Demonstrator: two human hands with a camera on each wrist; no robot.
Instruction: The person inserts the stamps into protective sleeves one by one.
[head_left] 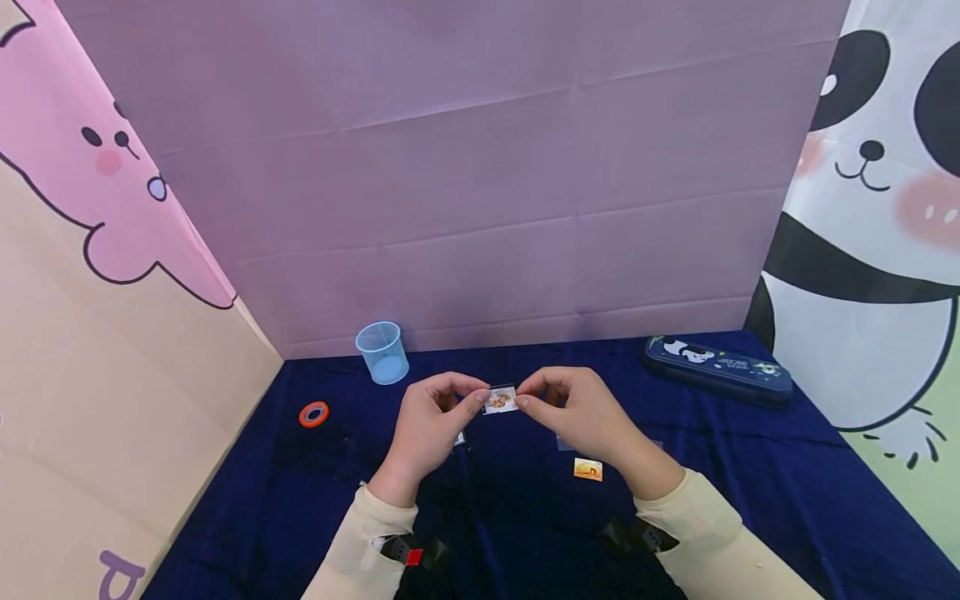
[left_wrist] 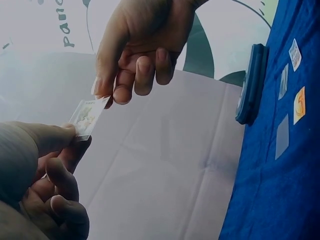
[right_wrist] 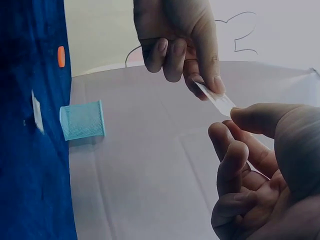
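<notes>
Fingers of L hand (head_left: 426,429) & R hand (head_left: 581,412) each pinch an opp. end of sm. pic card (head_left: 500,402) — held up off the desk (head_left: 262,500), betw. the hands. Orange pic card (head_left: 588,469) lies on desk nr R wrist, w/ translucent pieces (left_wrist: 282,137) close by. Farther out: blue mesh cup (head_left: 382,350) at back, orange ring (head_left: 304,415) to its L, dk blue panda case (head_left: 717,369) back R.

The right panda backdrop (left_wrist: 30,30) is showing the letters "pan" (left_wrist: 65,28) — cut off there. The far-right pencil case (head_left: 718,369) is carrying lettering — too small to read.
</notes>
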